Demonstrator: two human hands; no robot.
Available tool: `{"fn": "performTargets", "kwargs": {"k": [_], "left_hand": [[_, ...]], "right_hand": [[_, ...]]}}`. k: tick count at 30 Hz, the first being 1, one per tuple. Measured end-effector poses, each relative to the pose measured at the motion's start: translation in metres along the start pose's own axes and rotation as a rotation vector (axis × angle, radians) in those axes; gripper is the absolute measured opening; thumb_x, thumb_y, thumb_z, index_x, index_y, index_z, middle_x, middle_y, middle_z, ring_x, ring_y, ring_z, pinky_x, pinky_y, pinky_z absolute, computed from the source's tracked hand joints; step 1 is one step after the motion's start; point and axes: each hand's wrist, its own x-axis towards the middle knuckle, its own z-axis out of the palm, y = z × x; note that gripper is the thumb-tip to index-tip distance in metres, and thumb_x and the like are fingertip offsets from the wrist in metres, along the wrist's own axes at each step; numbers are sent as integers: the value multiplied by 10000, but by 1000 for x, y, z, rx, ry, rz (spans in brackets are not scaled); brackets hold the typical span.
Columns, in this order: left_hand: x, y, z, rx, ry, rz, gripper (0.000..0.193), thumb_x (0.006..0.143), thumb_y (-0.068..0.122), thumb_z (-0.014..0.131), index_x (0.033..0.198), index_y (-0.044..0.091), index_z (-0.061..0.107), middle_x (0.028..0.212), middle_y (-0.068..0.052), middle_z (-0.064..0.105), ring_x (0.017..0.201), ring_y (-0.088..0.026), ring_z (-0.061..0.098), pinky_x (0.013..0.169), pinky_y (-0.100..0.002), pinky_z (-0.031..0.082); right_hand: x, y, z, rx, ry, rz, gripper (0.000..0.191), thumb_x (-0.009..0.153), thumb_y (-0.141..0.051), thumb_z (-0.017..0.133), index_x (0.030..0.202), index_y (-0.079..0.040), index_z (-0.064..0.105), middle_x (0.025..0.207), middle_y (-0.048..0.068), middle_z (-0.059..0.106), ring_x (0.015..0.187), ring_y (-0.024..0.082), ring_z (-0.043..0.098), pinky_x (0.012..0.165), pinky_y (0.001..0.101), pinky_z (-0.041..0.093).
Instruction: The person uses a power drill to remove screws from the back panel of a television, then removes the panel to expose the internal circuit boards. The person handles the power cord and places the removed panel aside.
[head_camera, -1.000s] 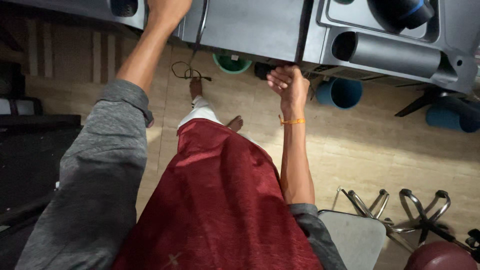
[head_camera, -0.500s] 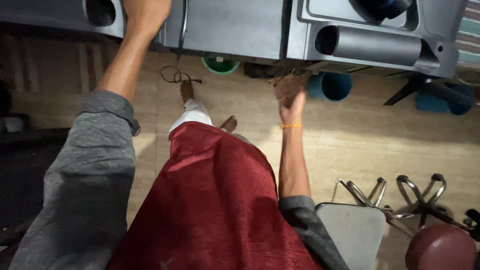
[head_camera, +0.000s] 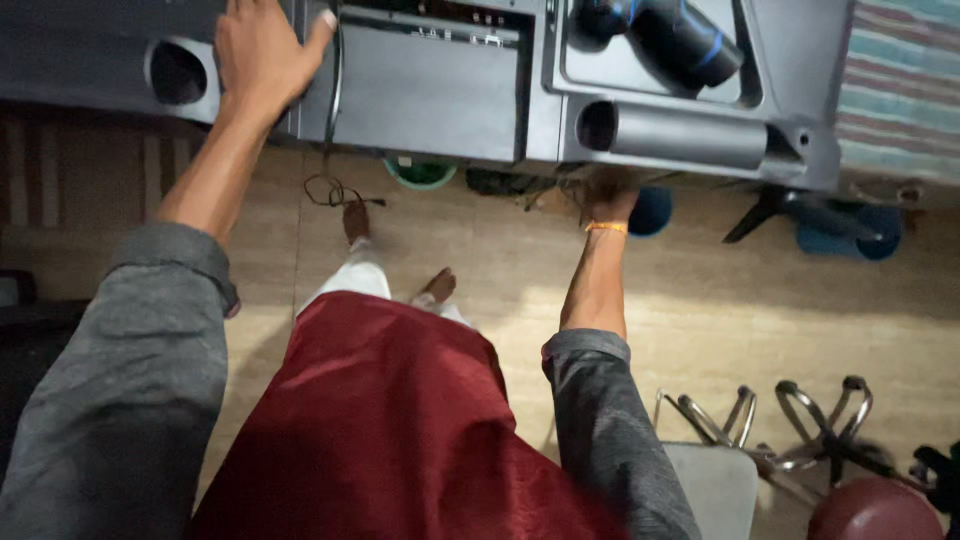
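Grey plastic tool case (head_camera: 430, 90) lies under my left hand (head_camera: 262, 55), spread flat at 11 o'clock; my right hand (head_camera: 608, 190) grips its near edge at 1 o'clock.

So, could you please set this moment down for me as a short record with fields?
Setting: tan floor seen from above, grey plastic case at the top
Left hand: flat on the case's top edge
Right hand: reaching under the case's lower edge, fingers hidden
Wrist: orange band
In the case: dark tool with blue rings
Clothing: red garment, grey sleeves
Lower right: metal hooks
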Motion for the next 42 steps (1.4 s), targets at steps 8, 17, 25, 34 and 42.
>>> {"fn": "performTargets", "kwargs": {"k": [8, 17, 25, 34, 42], "left_hand": [[5, -8, 2, 52, -225, -80, 1109, 1058, 632, 676, 1573, -211, 171, 1584, -449, 302, 1488, -532, 321, 1167, -551, 363], [-4, -20, 7, 7, -214, -55, 1044, 1098, 542, 722, 1578, -218, 193, 1546, -468, 359, 1472, -557, 364, 1206, -535, 357], [-9, -28, 13, 33, -163, 9, 905, 1036, 370, 692, 1545, -212, 224, 1523, -444, 415, 1504, -550, 418, 1267, -523, 367], [-15, -45, 21, 51, -148, 54, 830, 1057, 283, 712, 1556, -187, 246, 1516, -442, 448, 1414, -537, 487, 1219, -509, 399], [-17, -51, 26, 35, -127, 71, 740, 1050, 162, 654, 1560, -198, 256, 1484, -426, 491, 1372, -509, 562, 1240, -482, 449]], "right_hand": [[16, 1, -3, 92, -60, -55, 534, 1005, -450, 541, 1403, -100, 604, 1432, 83, 630, 1353, 288, 565, 1203, 485, 432], [3, 1, -37, 46, 204, -4, 409, 998, -468, 527, 1206, -165, 707, 1187, 59, 723, 1064, 274, 656, 815, 463, 535], [-83, 1, -92, -516, 733, -235, 276, 1010, -349, 546, 1194, -161, 631, 1048, 16, 696, 887, 199, 685, 660, 351, 532], [-188, 4, -108, -656, 835, -317, 326, 1059, -315, 573, 1258, -58, 598, 1070, 94, 663, 872, 239, 731, 672, 357, 626], [-142, -43, -111, -548, 758, -445, 418, 1032, -326, 550, 1389, -113, 500, 1298, 98, 639, 1067, 291, 703, 787, 418, 638]]}}
